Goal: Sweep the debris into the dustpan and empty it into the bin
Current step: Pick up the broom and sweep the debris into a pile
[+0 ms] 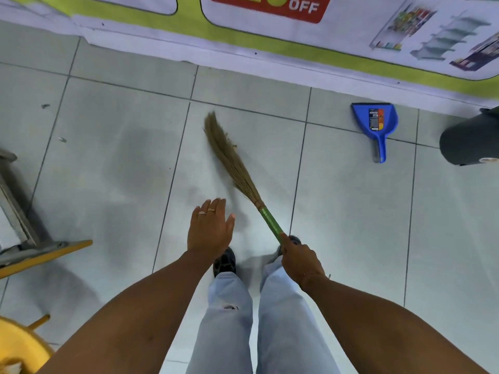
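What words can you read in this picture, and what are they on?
"OFF", white letters on the red patch of the banner along the floor's far edge; the big number above it is cut off.
Sticker on the blue dustpan: too small to read.
Nothing else carries readable text.

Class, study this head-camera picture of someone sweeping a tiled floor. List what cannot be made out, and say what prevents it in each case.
1. Bin: the right edge cuts it off; its opening is not shown.
2. Debris by the broom tip, and specks at left: too small to identify.
3. Broom handle end: hidden inside the right hand.
4. Dustpan label: too small to read.
5. Banner text: the top edge cuts it; only "OFF" reads.
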`<action>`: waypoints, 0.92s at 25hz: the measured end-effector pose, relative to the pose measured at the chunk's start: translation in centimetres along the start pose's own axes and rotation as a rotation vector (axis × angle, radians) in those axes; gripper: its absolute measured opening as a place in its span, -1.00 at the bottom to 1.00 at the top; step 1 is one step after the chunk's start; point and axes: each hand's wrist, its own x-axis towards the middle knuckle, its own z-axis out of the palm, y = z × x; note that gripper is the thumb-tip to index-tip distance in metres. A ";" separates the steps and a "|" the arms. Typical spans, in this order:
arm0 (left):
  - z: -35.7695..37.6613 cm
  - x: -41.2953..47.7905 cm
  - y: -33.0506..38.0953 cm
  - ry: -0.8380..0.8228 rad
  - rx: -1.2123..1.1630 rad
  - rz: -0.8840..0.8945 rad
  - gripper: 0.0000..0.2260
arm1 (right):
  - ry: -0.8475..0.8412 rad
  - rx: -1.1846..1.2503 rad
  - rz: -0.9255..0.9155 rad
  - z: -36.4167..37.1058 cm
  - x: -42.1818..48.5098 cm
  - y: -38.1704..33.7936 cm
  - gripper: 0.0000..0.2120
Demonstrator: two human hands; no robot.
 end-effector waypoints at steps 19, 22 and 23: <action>-2.3 23.5 17.6 0.074 -0.113 -0.268 -0.61 | 0.277 -0.395 -0.197 -32.0 23.6 2.6 -0.57; -2.1 25.6 18.9 0.067 -0.131 -0.284 -0.60 | 0.205 -0.533 -0.243 -34.9 26.4 4.0 -0.55; -1.9 26.0 19.1 0.060 -0.125 -0.285 -0.60 | 0.182 -0.557 -0.259 -34.9 26.7 4.3 -0.55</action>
